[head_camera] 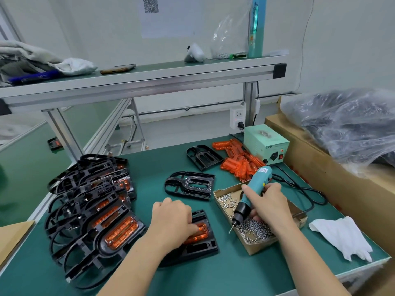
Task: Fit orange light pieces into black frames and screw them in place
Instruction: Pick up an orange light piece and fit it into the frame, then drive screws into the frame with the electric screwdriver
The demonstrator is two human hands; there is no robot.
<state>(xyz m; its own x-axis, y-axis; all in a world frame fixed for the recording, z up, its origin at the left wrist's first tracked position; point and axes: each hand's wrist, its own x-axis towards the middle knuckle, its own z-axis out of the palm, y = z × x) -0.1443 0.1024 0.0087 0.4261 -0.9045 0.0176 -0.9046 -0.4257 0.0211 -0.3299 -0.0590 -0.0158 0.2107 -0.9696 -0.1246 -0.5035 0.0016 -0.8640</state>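
The left hand (171, 221) curls its fingers over the orange light piece (199, 232), pinning it in the black frame (203, 246) on the green surface (235, 278); it should be held flush so the holes align. Just to the right, the right hand (267, 206) grips the electric screwdriver (252, 193), bit over the screws (252, 227) in the cardboard box (254, 247): pick up one screw, then drive it straight. Spare frames (190, 185) lie beyond.
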